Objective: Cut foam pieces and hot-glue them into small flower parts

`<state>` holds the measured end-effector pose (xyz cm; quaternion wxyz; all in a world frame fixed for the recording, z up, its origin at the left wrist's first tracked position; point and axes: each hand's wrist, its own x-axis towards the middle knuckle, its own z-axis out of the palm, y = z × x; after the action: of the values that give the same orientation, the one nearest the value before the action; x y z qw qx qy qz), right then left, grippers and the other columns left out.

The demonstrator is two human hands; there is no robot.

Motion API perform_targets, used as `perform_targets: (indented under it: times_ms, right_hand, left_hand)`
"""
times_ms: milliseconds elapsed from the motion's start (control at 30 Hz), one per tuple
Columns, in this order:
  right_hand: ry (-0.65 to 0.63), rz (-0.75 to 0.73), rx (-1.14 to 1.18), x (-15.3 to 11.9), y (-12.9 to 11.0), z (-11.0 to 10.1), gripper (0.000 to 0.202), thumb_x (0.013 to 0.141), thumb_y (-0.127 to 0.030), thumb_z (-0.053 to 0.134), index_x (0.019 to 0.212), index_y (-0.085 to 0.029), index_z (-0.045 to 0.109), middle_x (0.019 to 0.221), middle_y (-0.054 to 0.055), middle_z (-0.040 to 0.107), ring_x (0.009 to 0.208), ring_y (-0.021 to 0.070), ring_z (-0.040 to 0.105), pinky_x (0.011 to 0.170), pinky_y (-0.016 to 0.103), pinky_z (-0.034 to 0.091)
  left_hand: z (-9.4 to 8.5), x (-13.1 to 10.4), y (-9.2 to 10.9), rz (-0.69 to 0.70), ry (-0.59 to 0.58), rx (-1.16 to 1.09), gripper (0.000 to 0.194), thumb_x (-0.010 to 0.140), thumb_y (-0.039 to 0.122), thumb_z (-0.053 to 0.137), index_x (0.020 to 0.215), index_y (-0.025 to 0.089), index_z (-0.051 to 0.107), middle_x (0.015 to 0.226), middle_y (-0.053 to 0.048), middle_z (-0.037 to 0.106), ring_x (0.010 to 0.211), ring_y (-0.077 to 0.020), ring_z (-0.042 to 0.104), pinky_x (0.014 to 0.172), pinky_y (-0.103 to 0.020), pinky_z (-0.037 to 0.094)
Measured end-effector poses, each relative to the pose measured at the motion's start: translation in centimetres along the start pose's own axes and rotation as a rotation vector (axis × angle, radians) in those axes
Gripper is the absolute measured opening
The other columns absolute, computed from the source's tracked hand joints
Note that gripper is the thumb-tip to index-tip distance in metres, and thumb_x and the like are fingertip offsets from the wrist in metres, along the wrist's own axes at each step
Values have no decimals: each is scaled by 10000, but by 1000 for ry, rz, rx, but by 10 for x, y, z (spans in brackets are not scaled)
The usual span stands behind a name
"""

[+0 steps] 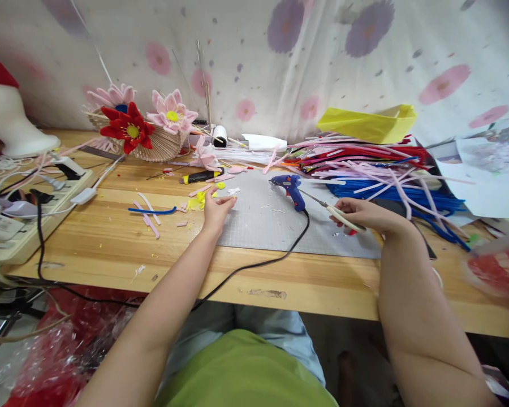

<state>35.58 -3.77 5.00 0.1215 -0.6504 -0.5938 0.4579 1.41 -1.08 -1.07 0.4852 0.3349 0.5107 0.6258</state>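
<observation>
My right hand [356, 215] is wrapped round the pale handles of a pair of scissors [337, 216], whose blades point up and left toward the blue glue gun [292, 189]. The glue gun lies on the grey cutting mat [258, 226]. At the mat's left edge is my left hand [218, 209], its thumb and fingers apart. Small white pieces [234, 191] lie just beyond its fingertips. Yellow scraps [196, 201] and a round yellow piece [220, 185] are beside it. Whether its fingertips touch any of these is unclear.
Bundled pipe cleaners [365, 164] lie at the back right under yellow paper [367, 124]. Fuzzy flowers [129, 129] stand at the back left. A power strip [38, 215] is on the far left. The glue gun's black cable [254, 265] crosses the front edge.
</observation>
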Motion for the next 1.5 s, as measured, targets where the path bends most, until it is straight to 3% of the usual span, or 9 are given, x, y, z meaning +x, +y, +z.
perform_targets:
  times_ms: [233,333,533,700,867,1033,1167,1333,1500]
  right_hand:
    - [46,54,-12,7,16,-14,278,694,-374,671,844,-183,536,817,82,601,639,146,558,548,271,454]
    - [169,49,-115,14,11,-13,267,709,-381,647,854,-174,561,828,95,620,645,154,553,540,269,420]
    - [547,65,-557,53,-19,26,302,707,-380,640,888,-152,561,823,111,638,700,209,574,624,310,419]
    - [680,-97,-692,59,-27,48,239,761,-290,592,944,-141,558,1044,164,610,932,246,572,744,314,412]
    - [518,-128,-680,29,-45,56,161,802,-350,531,747,-200,554,870,83,633,812,214,567,631,288,352]
    - [306,-212,-608,32,-60,88,138,826,-295,526,924,-200,549,825,67,640,776,204,578,645,281,360]
    - [283,-218,-689,49,-64,114,240,886,-292,458,1084,-163,496,1000,135,645,903,232,610,726,298,406]
    - [312,-157,-794,55,-71,123,240,919,-237,372,1080,-118,503,1064,164,643,951,242,624,753,313,424]
    - [240,-265,-465,72,-91,125,163,886,-255,436,938,-162,560,921,77,664,837,174,605,685,257,403]
  left_hand:
    - [-1,-2,-6,168,-84,201,657,590,81,726,1181,232,481,657,52,644,643,-117,589,782,-266,432]
    - [2,-4,-5,165,-68,200,658,592,60,719,1187,241,503,649,49,635,670,-132,587,810,-268,416]
    - [4,-6,-6,163,-88,228,687,586,41,715,1202,266,507,661,47,640,718,-150,597,849,-278,412]
    - [0,-3,-8,185,-76,292,646,596,67,719,1178,251,507,681,39,652,687,-139,592,850,-289,425]
    - [2,-2,-6,172,-54,209,627,604,75,721,1166,240,497,667,42,638,659,-128,597,836,-294,443]
    - [2,-2,-7,191,-69,263,627,633,96,712,1196,231,472,706,19,653,704,-127,620,828,-287,459]
    - [1,-2,-10,199,-102,272,662,655,136,708,1249,219,427,728,11,662,705,-121,630,776,-277,491]
    - [3,-5,-5,71,-151,192,694,696,156,666,1312,198,350,754,-7,667,717,-148,652,623,-269,530]
    - [3,-5,6,-84,-122,61,635,726,108,627,1298,166,356,771,-30,678,735,-154,674,614,-271,548]
